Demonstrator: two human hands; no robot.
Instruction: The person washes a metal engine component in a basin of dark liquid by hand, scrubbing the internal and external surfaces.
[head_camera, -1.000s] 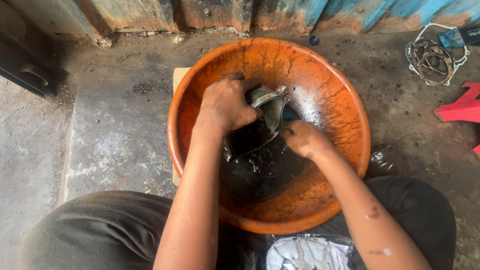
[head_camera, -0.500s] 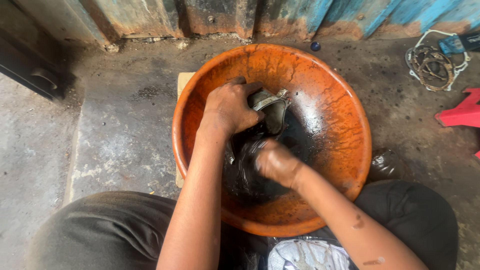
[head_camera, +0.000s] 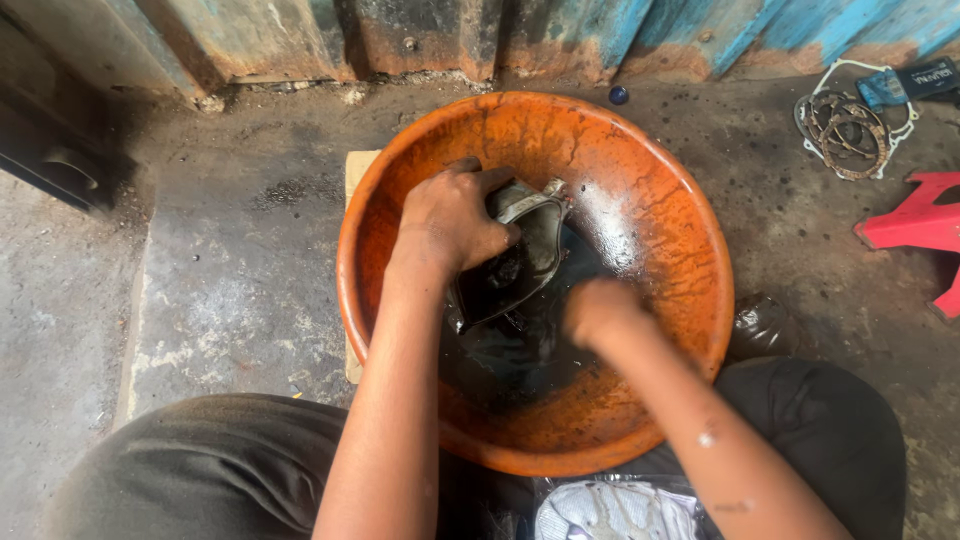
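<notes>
Left hand (head_camera: 452, 220): fingers curled tight over the upper edge of a grey metal part (head_camera: 520, 255), gripping it. The part stands tilted inside the orange basin (head_camera: 660, 200), its lower end dipped in black liquid (head_camera: 510, 350) pooled at the basin bottom.

Right hand (head_camera: 600, 310): blurred, low in the basin just right of the part, at the surface of the black liquid. Fingers appear bunched, but the blur hides whether they pinch anything; cannot tell.

Basin sits on a stained concrete floor (head_camera: 230, 290), between the person's knees; dark trousers (head_camera: 210, 470) at bottom left and right. A pale board (head_camera: 357, 175) shows under the basin's left rim.

Surroundings: blue-painted rusty wall (head_camera: 620, 30) beyond the basin; small blue cap (head_camera: 619, 95) at its foot. Far right, well apart: round gaskets (head_camera: 845, 120) and a red plastic stool (head_camera: 915, 225). White cloth (head_camera: 610, 510) at the near edge, by the right forearm. A crumpled dark bag (head_camera: 760, 325) lies just beside the basin's right rim.
</notes>
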